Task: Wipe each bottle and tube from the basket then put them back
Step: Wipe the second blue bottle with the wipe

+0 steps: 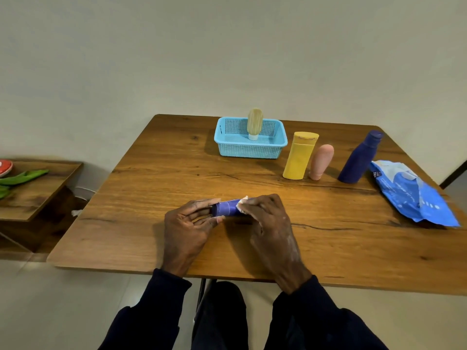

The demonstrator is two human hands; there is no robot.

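A purple tube [225, 208] lies sideways just above the table's front middle. My left hand [188, 229] grips its dark cap end. My right hand [267, 223] presses a white wipe [242, 201] against the tube's other end, hiding that end. At the back, the light blue basket [228, 149] holds one beige tube [254, 122] standing on its white cap. To the basket's right stand a yellow bottle [300, 155], a pink tube [321, 161] and a dark blue bottle [360, 157].
A blue pack of wipes [414, 195] lies at the table's right edge. The wooden table [156, 188] stands against a plain wall. A lower wooden side table [32, 188] at the left carries green items and a red object.
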